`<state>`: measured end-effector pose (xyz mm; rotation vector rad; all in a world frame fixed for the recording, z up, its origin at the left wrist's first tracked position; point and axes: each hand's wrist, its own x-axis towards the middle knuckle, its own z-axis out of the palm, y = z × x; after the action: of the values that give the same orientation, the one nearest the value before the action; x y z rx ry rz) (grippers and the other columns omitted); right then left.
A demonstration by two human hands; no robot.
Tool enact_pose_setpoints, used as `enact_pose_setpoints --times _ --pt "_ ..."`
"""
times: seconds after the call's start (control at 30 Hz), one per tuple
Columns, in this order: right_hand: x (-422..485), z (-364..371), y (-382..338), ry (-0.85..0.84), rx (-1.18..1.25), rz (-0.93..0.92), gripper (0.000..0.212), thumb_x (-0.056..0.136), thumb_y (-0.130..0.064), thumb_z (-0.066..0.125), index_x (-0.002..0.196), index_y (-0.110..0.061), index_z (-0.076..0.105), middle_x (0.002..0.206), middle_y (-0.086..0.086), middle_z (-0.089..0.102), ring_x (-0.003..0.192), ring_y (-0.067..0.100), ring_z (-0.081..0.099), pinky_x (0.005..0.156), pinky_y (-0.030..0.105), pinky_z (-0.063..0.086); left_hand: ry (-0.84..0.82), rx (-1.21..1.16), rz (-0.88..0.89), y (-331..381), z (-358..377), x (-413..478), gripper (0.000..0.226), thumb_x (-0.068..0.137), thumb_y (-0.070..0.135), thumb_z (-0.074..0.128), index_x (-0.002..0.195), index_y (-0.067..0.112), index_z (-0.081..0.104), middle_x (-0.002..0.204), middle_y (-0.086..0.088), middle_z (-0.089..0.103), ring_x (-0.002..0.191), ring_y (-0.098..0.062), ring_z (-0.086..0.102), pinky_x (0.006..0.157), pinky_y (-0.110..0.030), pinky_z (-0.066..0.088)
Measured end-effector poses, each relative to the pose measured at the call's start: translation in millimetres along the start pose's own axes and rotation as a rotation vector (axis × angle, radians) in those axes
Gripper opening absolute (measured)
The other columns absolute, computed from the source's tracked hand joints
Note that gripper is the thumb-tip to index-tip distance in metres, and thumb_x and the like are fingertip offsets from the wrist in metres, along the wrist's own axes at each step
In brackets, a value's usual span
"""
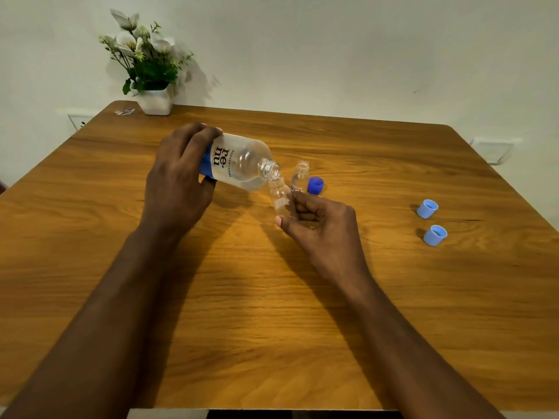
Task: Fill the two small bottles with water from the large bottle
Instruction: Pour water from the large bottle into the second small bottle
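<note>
My left hand (178, 179) grips the large clear bottle (242, 164) by its labelled base and tips it almost on its side, neck pointing right and down. Its open mouth sits right over the mouth of a small clear bottle (279, 198), which my right hand (317, 219) holds tilted, fingers curled round its lower part. Water lies in the lower side of the large bottle. A second small bottle (300, 176) stands upright and uncapped just behind, on the wooden table (302, 297).
A dark blue cap (315, 186) lies beside the standing small bottle. Two light blue caps (427, 208) (435, 234) lie open side up at the right. A white pot of flowers (154, 99) stands at the far left corner against the wall.
</note>
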<state>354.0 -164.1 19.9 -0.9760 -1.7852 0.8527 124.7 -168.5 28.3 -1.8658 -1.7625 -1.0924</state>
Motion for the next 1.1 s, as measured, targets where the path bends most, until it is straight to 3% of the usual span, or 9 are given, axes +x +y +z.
enact_pose_setpoints --times 0.17,0.33,1.1 --pt "0.2 -0.3 -0.6 -0.007 -0.005 -0.002 0.031 0.076 -0.013 0.079 0.107 -0.017 0.073 0.091 -0.017 0.072 0.088 0.002 0.070 0.084 0.039 0.057 0.009 0.004 0.010 -0.2 -0.3 0.8 0.060 0.076 0.002 0.072 0.132 0.008 0.050 0.132 -0.015 0.050 0.121 -0.033 0.047 0.091 -0.027 0.038" --pt "0.9 0.6 1.9 -0.008 -0.015 -0.009 0.027 0.075 -0.017 0.077 0.102 -0.017 0.073 0.095 -0.008 0.076 0.087 0.006 0.071 0.082 0.044 0.057 0.013 0.010 0.018 -1.0 -1.4 1.5 0.060 0.076 0.002 0.072 0.132 0.008 0.050 0.133 -0.016 0.050 0.121 -0.033 0.047 0.091 -0.026 0.038" --pt "0.9 0.9 1.7 -0.020 -0.009 -0.005 0.031 0.076 -0.014 0.077 0.107 -0.020 0.073 0.095 -0.009 0.076 0.087 0.004 0.070 0.083 0.042 0.057 0.014 0.018 0.015 0.1 -3.9 2.1 0.059 0.077 0.000 0.070 0.132 0.007 0.050 0.133 -0.017 0.050 0.122 -0.033 0.045 0.091 -0.031 0.041"
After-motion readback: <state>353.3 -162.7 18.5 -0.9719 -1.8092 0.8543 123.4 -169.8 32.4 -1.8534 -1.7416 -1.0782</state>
